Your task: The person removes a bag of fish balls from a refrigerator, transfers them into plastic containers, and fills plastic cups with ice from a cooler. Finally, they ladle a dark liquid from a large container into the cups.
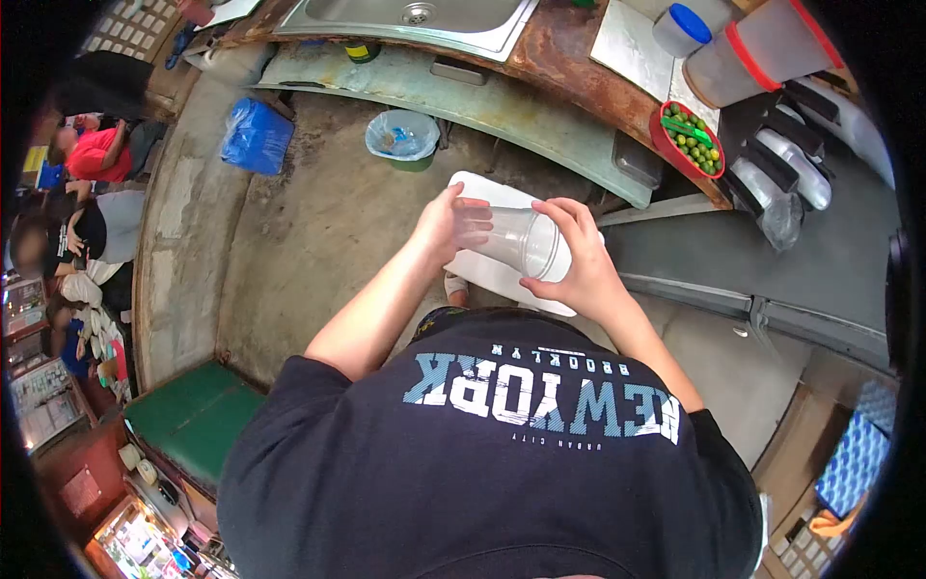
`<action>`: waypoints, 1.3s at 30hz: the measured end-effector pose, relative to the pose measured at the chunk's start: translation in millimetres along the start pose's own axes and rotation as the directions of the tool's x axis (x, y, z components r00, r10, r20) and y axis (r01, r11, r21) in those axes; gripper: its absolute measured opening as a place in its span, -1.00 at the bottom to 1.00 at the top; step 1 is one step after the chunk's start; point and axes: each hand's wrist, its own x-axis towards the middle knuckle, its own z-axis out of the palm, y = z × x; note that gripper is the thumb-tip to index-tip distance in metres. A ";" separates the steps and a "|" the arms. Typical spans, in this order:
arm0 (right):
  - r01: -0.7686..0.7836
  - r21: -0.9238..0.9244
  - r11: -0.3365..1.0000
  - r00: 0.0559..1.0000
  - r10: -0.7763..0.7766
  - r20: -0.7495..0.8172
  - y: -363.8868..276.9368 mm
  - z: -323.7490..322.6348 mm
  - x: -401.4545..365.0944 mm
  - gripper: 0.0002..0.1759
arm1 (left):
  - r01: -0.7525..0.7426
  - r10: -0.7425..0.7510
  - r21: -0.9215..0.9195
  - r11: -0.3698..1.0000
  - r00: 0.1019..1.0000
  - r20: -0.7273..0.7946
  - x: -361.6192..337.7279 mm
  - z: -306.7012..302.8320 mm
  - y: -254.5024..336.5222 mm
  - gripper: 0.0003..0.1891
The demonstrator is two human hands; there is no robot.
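Observation:
A clear plastic cup (507, 237) lies sideways between my two hands, in front of my chest. My left hand (446, 230) wraps around its narrower base end, and the fingers show through the plastic. At the wide rim end, my right hand (585, 259) grips with thumb and fingers spread around the edge. More than one ring shows near the rim. Behind and below the cup is a white flat surface (482, 273), partly hidden by my hands.
A lined bin (401, 135) and a blue bin (257, 137) stand on the floor ahead. A steel sink (367, 13) sits in the counter. At right, a red bowl of green citrus (687, 141) rests near packed plastic cups (793, 166). People (92, 154) are at far left.

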 end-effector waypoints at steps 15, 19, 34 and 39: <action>0.008 -0.186 0.983 0.998 -0.019 -0.053 -11.4 38.8 -0.5 -0.07 | -0.085 0.083 0.086 0.993 0.996 0.026 35.9 -18.4 10.7 -0.67; 0.017 -0.244 0.970 0.995 -0.041 -0.093 -12.4 35.1 -2.7 -0.07 | -0.133 0.133 0.106 0.986 0.991 0.005 40.2 -20.3 18.7 -0.61; 0.106 -0.167 0.980 0.994 -0.104 0.023 59.0 53.9 24.1 -0.14 | 0.093 -0.214 0.288 0.953 0.880 0.424 81.3 -77.0 1.7 -0.19; 0.086 0.162 0.983 0.994 -0.095 0.050 135.9 121.1 6.1 -0.26 | 0.130 -0.192 0.402 0.906 0.974 0.117 99.8 -121.3 -52.1 -0.21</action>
